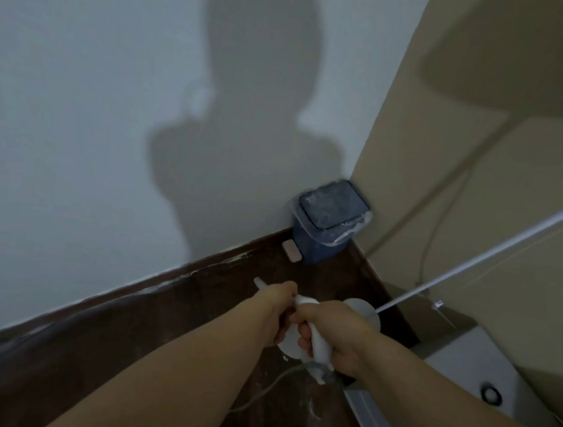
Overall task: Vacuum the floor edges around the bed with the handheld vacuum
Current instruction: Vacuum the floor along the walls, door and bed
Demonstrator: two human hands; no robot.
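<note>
Both my hands hold a white handheld vacuum point(320, 349) low over the dark brown floor point(165, 333). My right hand point(337, 335) grips its handle. My left hand point(281, 308) grips the front part, and the thin white nozzle tip point(259, 283) sticks out past its fingers toward the skirting under the white wall. Most of the vacuum's body is hidden by my hands. A grey cord point(266, 391) trails from its rear across the floor.
A blue lidded bin point(327, 224) with a plastic liner stands in the corner, a small pink block point(292, 250) beside it. A lamp's white pole point(475, 259) and round base point(362, 309) stand at right. A grey bed frame edge point(376, 425) runs at lower right.
</note>
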